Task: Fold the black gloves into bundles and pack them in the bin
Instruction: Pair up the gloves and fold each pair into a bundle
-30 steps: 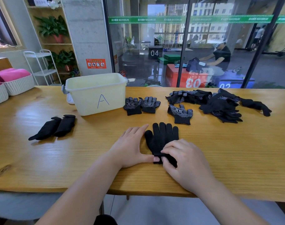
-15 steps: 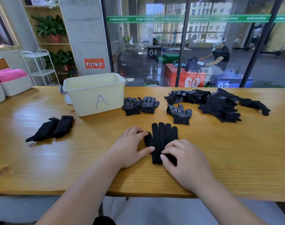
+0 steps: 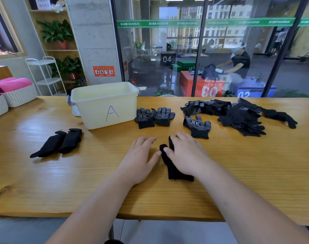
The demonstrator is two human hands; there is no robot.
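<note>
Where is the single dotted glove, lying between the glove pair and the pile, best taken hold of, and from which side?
Pinch its cuff, coming from the near side. The single dotted glove lies flat, fingers pointing away, cuff toward the person and clear of the pile, so that edge is probably easiest to lift. The right hand is nearest.

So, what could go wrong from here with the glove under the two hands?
1. The right hand only presses the glove flat and does not grip it; if it lifts, a fold may spring open.
2. The left hand touches just the glove's edge, so the glove may slide on the smooth table and fold crooked.
3. The bin stands further back, to the left; a loose bundle could open on the way there.
</note>
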